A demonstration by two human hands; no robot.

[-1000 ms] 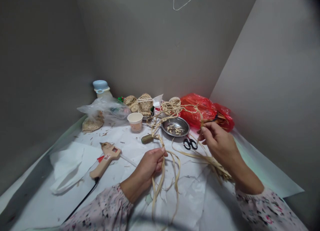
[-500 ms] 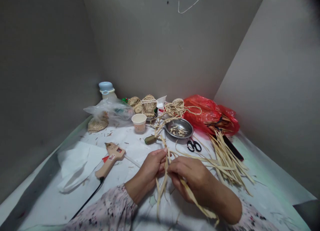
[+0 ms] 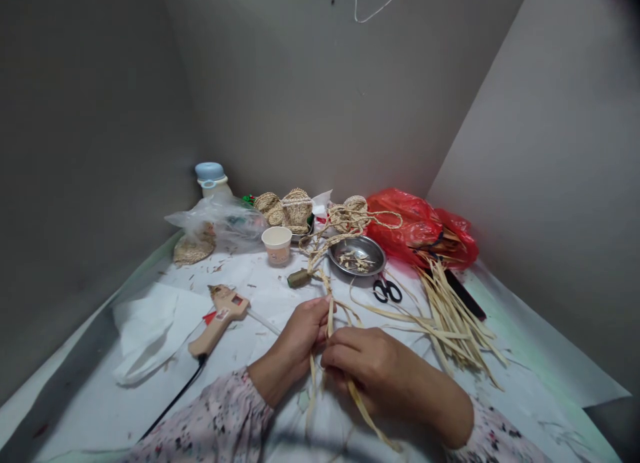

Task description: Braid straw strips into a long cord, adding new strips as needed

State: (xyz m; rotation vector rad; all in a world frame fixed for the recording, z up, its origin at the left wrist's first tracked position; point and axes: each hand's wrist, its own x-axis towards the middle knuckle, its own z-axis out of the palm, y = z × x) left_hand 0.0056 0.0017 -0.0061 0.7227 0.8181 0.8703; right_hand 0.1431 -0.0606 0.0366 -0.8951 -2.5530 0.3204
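Note:
Pale dried straw strands (image 3: pixel 331 316) run down from a braided straw cord (image 3: pixel 327 284) between my hands. My left hand (image 3: pixel 304 329) pinches the strands just below the braid, thumb on top. Closed around a flat strip lower down, my right hand (image 3: pixel 367 366) sits close to the left one, and the strip's tail (image 3: pixel 369 419) hangs out beneath it. Other loose ends dangle under my left hand. Beyond, the finished braid trails back past a greenish-brown thread spool (image 3: pixel 299 278) toward a coil of braid (image 3: pixel 349 216). My right fingertips are partly hidden.
A glue gun (image 3: pixel 220 321) with its cable lies left, near a white sheet (image 3: pixel 150 323). Behind are a paper cup (image 3: pixel 277 245), a metal bowl (image 3: pixel 357 255) holding scraps, and a red bag (image 3: pixel 410 226). Scissors (image 3: pixel 387 291) and a straw bundle (image 3: pixel 457 323) lie right.
My right hand has moved slightly left and down, drawing its strip closer to my left hand. The left hand keeps its pinch nearly in place.

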